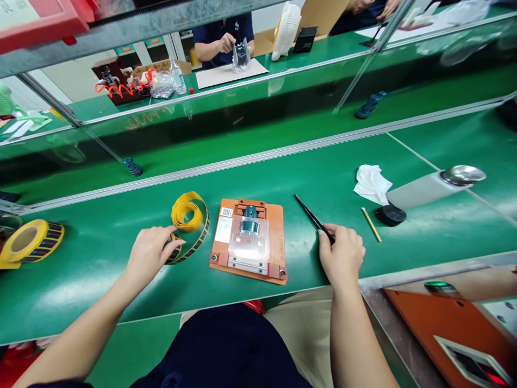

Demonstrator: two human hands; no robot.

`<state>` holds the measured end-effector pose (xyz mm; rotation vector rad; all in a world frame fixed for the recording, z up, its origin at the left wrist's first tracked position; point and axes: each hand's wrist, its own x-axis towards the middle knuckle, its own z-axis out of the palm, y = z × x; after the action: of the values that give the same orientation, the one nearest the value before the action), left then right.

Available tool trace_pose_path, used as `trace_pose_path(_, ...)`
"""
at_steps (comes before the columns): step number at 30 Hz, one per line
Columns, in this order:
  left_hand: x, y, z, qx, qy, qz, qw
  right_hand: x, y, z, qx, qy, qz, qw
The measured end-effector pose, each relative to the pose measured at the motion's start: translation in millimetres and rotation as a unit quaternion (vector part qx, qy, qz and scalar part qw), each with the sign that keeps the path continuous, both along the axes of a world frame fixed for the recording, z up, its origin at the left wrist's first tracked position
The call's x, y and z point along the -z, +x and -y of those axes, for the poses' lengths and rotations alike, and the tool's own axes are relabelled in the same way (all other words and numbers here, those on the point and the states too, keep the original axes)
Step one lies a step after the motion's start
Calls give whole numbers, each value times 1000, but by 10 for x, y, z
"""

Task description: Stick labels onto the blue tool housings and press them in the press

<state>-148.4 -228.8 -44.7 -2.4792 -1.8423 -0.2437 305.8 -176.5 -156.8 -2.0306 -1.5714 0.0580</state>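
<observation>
My left hand (pixel 150 252) is closed at the near end of a loosely coiled yellow strip (pixel 186 214) that carries dark labels, thumb and forefinger on its edge. In my right hand (pixel 342 252) is a pair of black tweezers (pixel 309 210), tips pointing away from me to the left. Between the hands lies an orange-brown fixture plate (pixel 277 231) with a QR sticker and a white label. A clear plastic plate (pixel 249 249) covers its middle, and a dark teal part (pixel 250 226) sits at its upper centre.
A larger yellow label roll (pixel 30 242) lies at the far left. On the right are a crumpled white tissue (pixel 370 183), a white bottle (pixel 428 188) on its side, a black cap (pixel 390 215) and a thin yellow stick (pixel 370 224). Across the partition, a person (pixel 224 40) handles a clear-wrapped item.
</observation>
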Motion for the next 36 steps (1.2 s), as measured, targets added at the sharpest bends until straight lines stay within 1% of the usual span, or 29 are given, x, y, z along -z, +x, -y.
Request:
trace_pose_path(3, -30, 171, -368, 4, -8, 9, 1000, 5, 5, -2, -1, 7, -9, 1000)
trace_pose_path(7, -81, 279, -809, -48, -46, 35, 997, 18, 15, -6, -7, 15, -15, 1000)
trace_pose_path(10, -133, 320, -1101, -63, -52, 51, 995, 17, 17, -8, -14, 15, -13, 1000)
trace_pose_path(14, -157, 399, -1426, -78, -89, 95, 988, 13, 17, -14, -14, 9, -17, 1000)
trace_pose_path(16, -151, 427, -1534, -89, -110, 129, 981, 15, 24, -18, -11, 10, -26, 1000)
trace_pose_path(18, -151, 431, -1580, -102, -121, 178, 971, 18, 39, -22, -8, 18, -44, 999)
trace_pose_path(20, -162, 413, -1551, -112, -125, 245, 955, 13, 57, -26, -6, 41, -79, 996)
trace_pose_path(22, -185, 391, -1449, -113, -127, 316, 933, -20, 63, -34, -6, 71, -147, 987)
trace_pose_path(23, -197, 384, -1378, -109, -130, 355, 919, -52, 55, -39, -4, 87, -201, 976)
trace_pose_path(24, -209, 383, -1297, -105, -135, 401, 900, -98, 36, -45, 0, 105, -270, 957)
trace_pose_path(25, -220, 389, -1211, -102, -141, 449, 877, -159, 4, -52, 2, 121, -351, 929)
trace_pose_path(27, -235, 420, -1044, -103, -152, 532, 826, -322, -104, -67, -16, 138, -514, 847)
trace_pose_path(28, -239, 442, -969, -108, -152, 557, 809, -418, -180, -74, -41, 135, -579, 803)
trace_pose_path(29, -240, 467, -904, -113, -145, 565, 805, -518, -268, -79, -73, 124, -626, 766)
trace_pose_path(30, -240, 491, -848, -118, -131, 556, 813, -617, -369, -83, -106, 105, -659, 738)
trace_pose_path(32, -233, 533, -766, -126, -97, 524, 837, -794, -592, -88, -157, 68, -691, 703)
trace_pose_path(34, -219, 562, -707, -132, -70, 492, 858, -928, -826, -96, -192, 34, -704, 683)
trace_pose_path(36, -202, 581, -653, -136, -47, 469, 871, -1027, -1047, -114, -221, 6, -708, 670)
